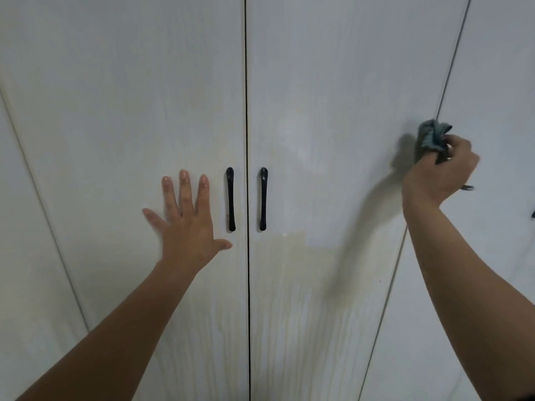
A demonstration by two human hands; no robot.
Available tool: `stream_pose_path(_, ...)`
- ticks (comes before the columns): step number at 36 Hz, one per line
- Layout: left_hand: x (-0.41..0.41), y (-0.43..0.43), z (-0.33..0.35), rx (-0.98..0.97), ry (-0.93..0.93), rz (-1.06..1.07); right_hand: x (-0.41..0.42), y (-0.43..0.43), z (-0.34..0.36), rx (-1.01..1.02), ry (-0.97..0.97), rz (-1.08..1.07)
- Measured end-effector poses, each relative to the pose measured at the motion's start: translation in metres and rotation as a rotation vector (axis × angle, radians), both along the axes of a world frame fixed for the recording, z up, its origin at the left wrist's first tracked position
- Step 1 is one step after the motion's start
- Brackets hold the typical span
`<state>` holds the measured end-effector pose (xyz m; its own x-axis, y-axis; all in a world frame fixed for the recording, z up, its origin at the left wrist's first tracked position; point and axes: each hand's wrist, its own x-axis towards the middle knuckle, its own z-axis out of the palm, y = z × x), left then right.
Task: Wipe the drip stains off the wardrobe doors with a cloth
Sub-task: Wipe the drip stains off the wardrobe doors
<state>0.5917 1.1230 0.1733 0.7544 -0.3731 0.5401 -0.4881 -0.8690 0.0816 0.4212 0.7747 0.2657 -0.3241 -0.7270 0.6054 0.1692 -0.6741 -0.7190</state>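
Note:
Two white wardrobe doors fill the view, the left door [115, 111] and the right door [333, 82], split by a dark gap. Yellowish drip stains [289, 299] run down the lower part of both doors, below a cleaner pale patch on the right door. My left hand [185, 224] lies flat with spread fingers on the left door, just left of its black handle [230, 199]. My right hand [440, 169] grips a bunched grey-blue cloth [431, 136] against the right door's far right edge, at about handle height.
A second black handle [263, 198] sits on the right door beside the gap. Further white door panels flank both sides, the right one [492, 68] showing a dark handle tip at the frame edge. No floor is visible.

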Motion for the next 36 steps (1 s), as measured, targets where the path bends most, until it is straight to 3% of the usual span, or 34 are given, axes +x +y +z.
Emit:
stream_pose_path(10,0.000,-0.002,0.000,-0.004,0.022,0.001,0.043,0.005,-0.087,-0.233,0.182,-0.047)
stream_pose_path(19,-0.002,-0.001,0.002,0.000,0.013,0.009,0.022,0.018,-0.204,-0.778,0.842,0.138)
stream_pose_path(23,-0.002,0.000,0.002,0.004,0.010,0.002,0.008,0.006,-0.183,-0.870,0.905,0.149)
stream_pose_path(27,-0.003,0.001,0.002,0.011,0.002,0.002,-0.009,-0.003,-0.118,-0.781,0.672,0.024)
stream_pose_path(32,-0.005,0.001,0.003,0.015,0.009,0.002,-0.023,-0.033,-0.054,-0.417,0.424,-0.026)
stream_pose_path(36,-0.006,0.001,0.005,0.015,0.021,0.001,-0.019,-0.050,-0.059,-0.216,0.404,-0.029)
